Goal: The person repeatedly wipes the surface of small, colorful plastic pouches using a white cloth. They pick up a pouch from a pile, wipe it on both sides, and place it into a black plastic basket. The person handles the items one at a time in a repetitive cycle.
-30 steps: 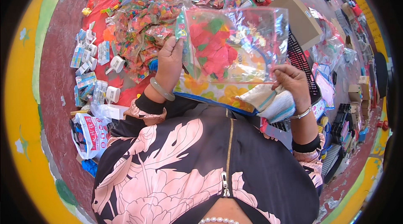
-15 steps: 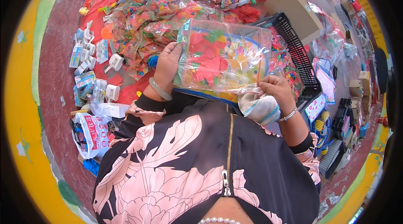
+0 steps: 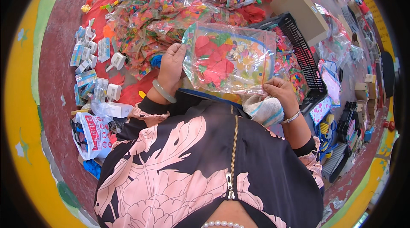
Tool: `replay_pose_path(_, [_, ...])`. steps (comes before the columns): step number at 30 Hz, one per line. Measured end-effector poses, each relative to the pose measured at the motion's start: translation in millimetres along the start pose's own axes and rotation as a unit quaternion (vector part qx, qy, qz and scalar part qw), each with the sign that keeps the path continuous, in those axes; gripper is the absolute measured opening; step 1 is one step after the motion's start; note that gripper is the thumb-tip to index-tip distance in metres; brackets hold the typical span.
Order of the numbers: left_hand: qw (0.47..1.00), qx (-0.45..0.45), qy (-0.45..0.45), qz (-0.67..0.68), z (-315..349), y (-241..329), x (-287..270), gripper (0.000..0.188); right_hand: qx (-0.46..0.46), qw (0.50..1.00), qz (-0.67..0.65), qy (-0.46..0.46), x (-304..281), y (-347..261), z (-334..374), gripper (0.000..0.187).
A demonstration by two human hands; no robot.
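Stretched between my two hands is a clear plastic bag (image 3: 213, 63) with red, green and other colored pieces inside. My left hand (image 3: 171, 66) pinches its left edge. The bag's lower right corner is closed between the fingers of my right hand (image 3: 282, 93). A whitish cloth (image 3: 265, 110) with blue stripes hangs below the right hand, against the wrist; whether the fingers hold it too I cannot tell. Beneath the bag lies a flat board with a blue rim (image 3: 209, 95), mostly covered by it.
Beyond the bag lies a heap of filled clear bags (image 3: 149, 31) on red cloth. A black crate (image 3: 299, 48) of similar bags stands at right, with a cardboard box (image 3: 299, 14) by it. Several white gadgets (image 3: 87, 53) and a white carrier bag (image 3: 92, 136) are at left.
The bag's upper left part has dipped slightly toward me and the red pieces inside have shifted a little. Both hands keep their hold in nearly the same places.
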State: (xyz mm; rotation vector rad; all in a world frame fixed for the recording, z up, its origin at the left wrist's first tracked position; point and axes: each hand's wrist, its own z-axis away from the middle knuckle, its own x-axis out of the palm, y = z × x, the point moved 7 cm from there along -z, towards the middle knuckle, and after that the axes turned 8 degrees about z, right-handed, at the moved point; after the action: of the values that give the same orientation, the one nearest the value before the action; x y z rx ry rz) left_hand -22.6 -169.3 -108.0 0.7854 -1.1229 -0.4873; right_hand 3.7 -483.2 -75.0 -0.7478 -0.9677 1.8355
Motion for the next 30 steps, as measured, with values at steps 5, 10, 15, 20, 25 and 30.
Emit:
replay_pose_path(5, [0.966,0.099,-0.002,-0.241,-0.8,15.1,2.7,0.014,-0.019,0.999,0.028,0.010,2.1,-3.6,0.7,0.011])
replay_pose_path(10, [0.996,0.032,0.017,-0.076,-0.6,1.6,-2.2,0.015,-0.077,0.992,0.093,0.041,5.0,-10.5,9.1,0.012])
replay_pose_path(15, [0.999,0.011,0.022,-0.033,12.6,8.4,18.7,0.015,-0.267,0.928,0.238,0.103,17.4,-66.2,57.7,0.005])
replay_pose_path(20, [0.988,0.111,0.054,-0.089,12.9,16.2,20.8,0.016,-0.282,0.934,0.210,0.067,23.7,-79.6,75.7,0.005])
replay_pose_path(25, [0.984,0.161,0.054,-0.055,9.7,22.0,19.6,0.015,-0.248,0.960,0.103,0.075,15.1,-73.8,66.3,0.007])
replay_pose_path(30, [0.979,0.163,0.036,-0.115,13.7,34.3,21.0,0.017,-0.114,0.991,0.031,0.067,2.6,-42.4,37.0,0.008])
